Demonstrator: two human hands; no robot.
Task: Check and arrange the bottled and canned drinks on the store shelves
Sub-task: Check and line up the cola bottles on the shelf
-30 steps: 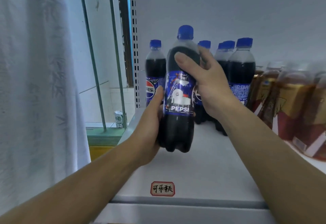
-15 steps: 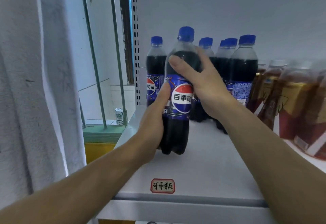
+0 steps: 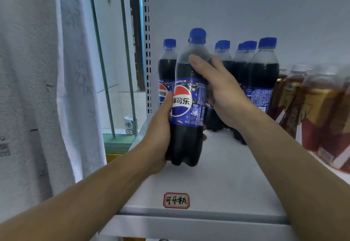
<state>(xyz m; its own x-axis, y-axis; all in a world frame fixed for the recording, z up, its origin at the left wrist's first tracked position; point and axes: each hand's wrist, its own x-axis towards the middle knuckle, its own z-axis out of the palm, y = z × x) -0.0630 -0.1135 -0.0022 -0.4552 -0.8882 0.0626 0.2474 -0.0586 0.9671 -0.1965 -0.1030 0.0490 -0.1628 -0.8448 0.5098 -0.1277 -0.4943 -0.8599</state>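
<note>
Dark cola bottle point(image 3: 186, 127) held upright in both hands near the front of the white shelf point(image 3: 217, 174)

Head view: the left hand point(image 3: 158, 132) wraps the bottle's lower body from its left side, thumb lying up along the label edge; the right hand point(image 3: 219, 93) grasps the shoulder from the right, thumb across the front below the blue cap; the long axis stands near vertical, logo turned toward the camera; the base is at or just above the board, contact unclear; the back row of cola bottles point(image 3: 265, 74) stands just beyond the right hand's fingers; a lone cola bottle point(image 3: 166, 70) stands just beyond the left thumb; the amber tea bottles point(image 3: 322, 111) lie out past the right wrist; the likely next move is a push away from both palms toward that row; both hands are equally near, the left one lower.
</note>
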